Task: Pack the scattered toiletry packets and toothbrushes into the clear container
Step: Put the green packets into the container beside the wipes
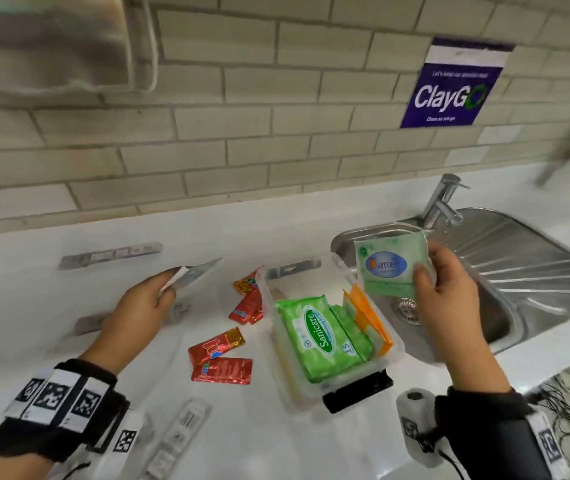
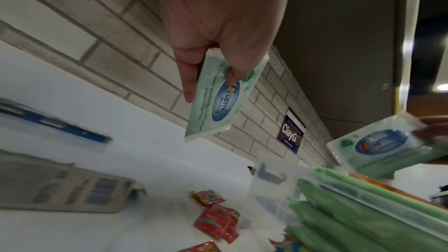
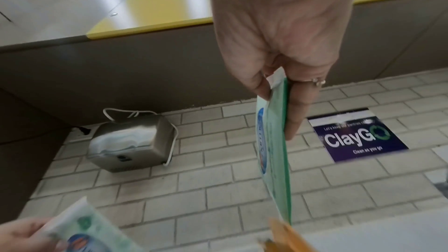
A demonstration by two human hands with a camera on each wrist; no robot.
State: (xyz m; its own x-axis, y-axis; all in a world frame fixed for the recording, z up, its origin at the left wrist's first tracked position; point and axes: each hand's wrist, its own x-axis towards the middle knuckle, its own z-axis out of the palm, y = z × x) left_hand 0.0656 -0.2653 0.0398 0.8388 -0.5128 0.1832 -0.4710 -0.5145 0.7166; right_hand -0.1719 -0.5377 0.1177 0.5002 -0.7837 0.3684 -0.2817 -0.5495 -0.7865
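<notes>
Now | right hand pinches soft, light tissue pack at its edge | left hand pinches second tissue pack | clear container near.

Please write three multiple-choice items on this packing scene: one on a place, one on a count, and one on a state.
1. Where does the clear container stand?
A. inside the sink
B. on the white counter beside the sink
C. on the floor

2. How many pale green wipe packets are the hands holding in all?
A. none
B. two
C. four

3. What state is the container in?
A. open, partly filled
B. lidded shut
C. tipped over

Answers:
1 B, its base rests on the counter left of the sink.
2 B, the left hand and the right hand hold one each.
3 A, the Sanicare pack lies inside, uncovered.
</notes>
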